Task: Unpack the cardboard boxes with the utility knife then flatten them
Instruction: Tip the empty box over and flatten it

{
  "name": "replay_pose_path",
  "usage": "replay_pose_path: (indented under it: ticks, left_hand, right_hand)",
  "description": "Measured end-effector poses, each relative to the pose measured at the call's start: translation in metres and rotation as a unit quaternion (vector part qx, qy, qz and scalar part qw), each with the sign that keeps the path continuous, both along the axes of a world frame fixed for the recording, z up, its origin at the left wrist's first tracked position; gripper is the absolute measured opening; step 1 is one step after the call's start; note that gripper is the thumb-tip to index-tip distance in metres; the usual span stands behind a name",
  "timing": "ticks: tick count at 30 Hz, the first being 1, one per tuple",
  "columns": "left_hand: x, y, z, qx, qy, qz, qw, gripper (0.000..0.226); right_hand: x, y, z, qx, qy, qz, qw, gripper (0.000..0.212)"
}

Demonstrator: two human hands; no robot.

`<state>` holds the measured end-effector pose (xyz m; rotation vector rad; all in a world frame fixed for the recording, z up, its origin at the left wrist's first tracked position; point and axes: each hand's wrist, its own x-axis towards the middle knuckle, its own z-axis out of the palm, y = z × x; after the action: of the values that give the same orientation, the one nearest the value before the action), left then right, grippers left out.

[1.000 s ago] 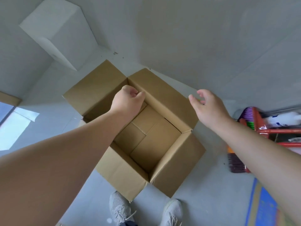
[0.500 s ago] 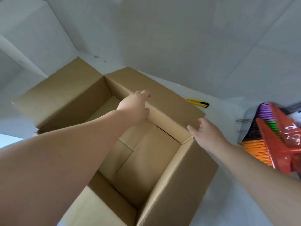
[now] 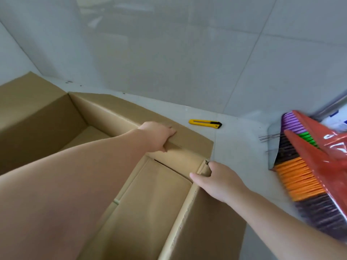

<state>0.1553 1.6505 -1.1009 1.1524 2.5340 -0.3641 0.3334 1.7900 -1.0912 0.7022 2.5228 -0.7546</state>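
Note:
An open brown cardboard box (image 3: 43, 117) stands on the pale tiled floor, its top flaps spread and its inside bare. My left hand (image 3: 159, 134) grips the far side's upper edge, fingers over the out-turned flap and thumb inside. My right hand (image 3: 216, 177) holds the box's far right corner, thumb inside and fingers curled round the outside. A yellow and black utility knife (image 3: 205, 123) lies on the floor just beyond the far flap, apart from both hands.
A tiled wall (image 3: 187, 53) rises close behind the box. At the right lean brooms (image 3: 300, 177) with orange, purple and green bristles in red plastic wrap. A strip of bare floor (image 3: 238, 147) separates the box from the brooms.
The view has closed in on the box. My left hand shifted right along the far edge onto the flap. My right hand came down and took hold of the far right corner.

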Motion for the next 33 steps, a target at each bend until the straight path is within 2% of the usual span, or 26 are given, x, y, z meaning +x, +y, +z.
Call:
replay_pose_path:
  ticks: [2, 5, 9, 11, 14, 16, 18, 21, 23, 25, 28, 29, 30, 33]
  left_hand:
    - [0.002, -0.002, 0.002, -0.008, -0.012, 0.001, 1.000, 0.045]
    - [0.004, -0.005, 0.007, -0.025, -0.012, -0.015, 0.999, 0.034]
    - [0.009, -0.009, 0.019, -0.044, 0.010, -0.033, 0.998, 0.027]
    - [0.010, -0.017, 0.039, -0.053, 0.032, -0.045, 0.997, 0.025]
    - [0.004, -0.035, 0.099, -0.050, 0.098, -0.048, 0.993, 0.023]
    - [-0.001, -0.047, 0.158, -0.036, 0.173, -0.044, 0.983, 0.026]
    - [-0.002, -0.061, 0.227, -0.023, 0.264, -0.033, 0.964, 0.036]
    - [0.005, -0.086, 0.331, 0.034, 0.395, 0.033, 0.918, 0.046]
    - [0.015, -0.099, 0.384, 0.104, 0.463, 0.079, 0.877, 0.047]
    - [0.023, -0.111, 0.412, 0.161, 0.507, 0.101, 0.840, 0.055]
    - [0.038, -0.127, 0.404, 0.187, 0.510, 0.138, 0.828, 0.067]
    - [0.041, -0.131, 0.389, 0.195, 0.504, 0.152, 0.828, 0.071]
    - [0.043, -0.135, 0.368, 0.207, 0.501, 0.163, 0.824, 0.075]
    - [0.051, -0.146, 0.292, 0.264, 0.508, 0.141, 0.808, 0.082]
  right_hand:
    - [0.004, 0.001, 0.000, -0.005, 0.012, -0.006, 1.000, 0.042]
    - [0.011, 0.006, 0.001, -0.023, -0.003, -0.023, 0.999, 0.065]
    - [0.014, 0.009, 0.003, -0.093, 0.016, -0.030, 0.995, 0.051]
    - [0.009, 0.004, 0.016, -0.098, 0.027, -0.017, 0.995, 0.044]
    - [-0.006, -0.006, 0.063, -0.054, 0.085, 0.024, 0.995, 0.038]
    - [-0.020, -0.015, 0.112, 0.015, 0.155, 0.058, 0.986, 0.038]
    - [-0.034, -0.024, 0.173, 0.162, 0.258, 0.109, 0.946, 0.041]
    - [-0.050, -0.032, 0.273, 0.363, 0.438, 0.151, 0.809, 0.051]
    - [-0.056, -0.034, 0.333, 0.416, 0.509, 0.153, 0.738, 0.061]
    - [-0.059, -0.040, 0.374, 0.439, 0.519, 0.149, 0.718, 0.073]
    - [-0.063, -0.053, 0.383, 0.435, 0.481, 0.145, 0.747, 0.122]
    - [-0.064, -0.056, 0.372, 0.430, 0.471, 0.152, 0.755, 0.128]
    - [-0.065, -0.059, 0.357, 0.427, 0.462, 0.163, 0.760, 0.127]
    - [-0.067, -0.070, 0.295, 0.428, 0.422, 0.228, 0.766, 0.097]
